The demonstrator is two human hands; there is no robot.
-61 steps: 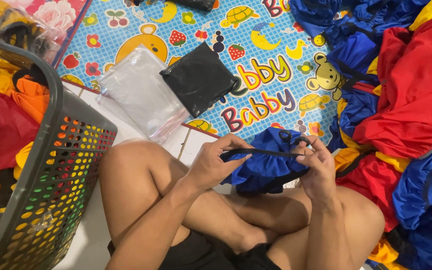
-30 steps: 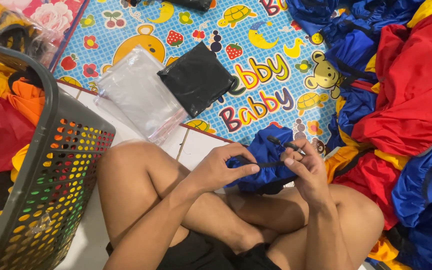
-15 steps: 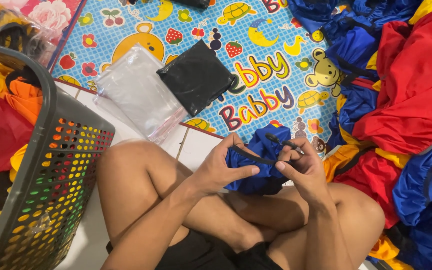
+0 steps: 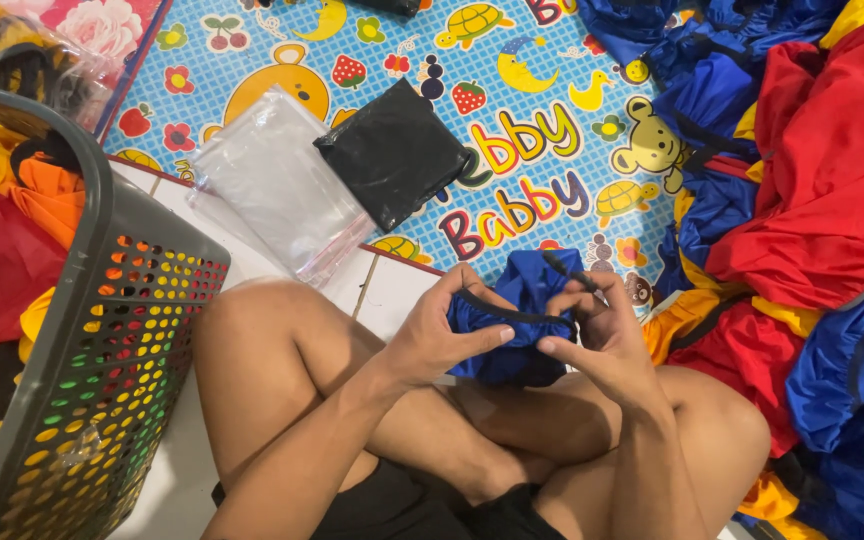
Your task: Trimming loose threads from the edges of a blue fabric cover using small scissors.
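We sit cross-legged on floor [image 4: 392, 285], knees bare. Our left hand [image 4: 442, 335] and right hand [image 4: 592, 335] both closed around blue bundle [image 4: 522, 300], held just above our legs; black cord [image 4: 507, 313] stretched between fingers across bundle. Grey basket [image 4: 102, 330] at our left, filled with red and yellow fabric. Beyond hands: clear bags [image 4: 277, 185] beside black pack [image 4: 397, 150] on play mat [image 4: 542, 110]. Fabric pile [image 4: 822, 180], red and blue, at our right.

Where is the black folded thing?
The black folded pouch lies on the colourful play mat, top centre of the head view, touching the clear plastic bags on its left.
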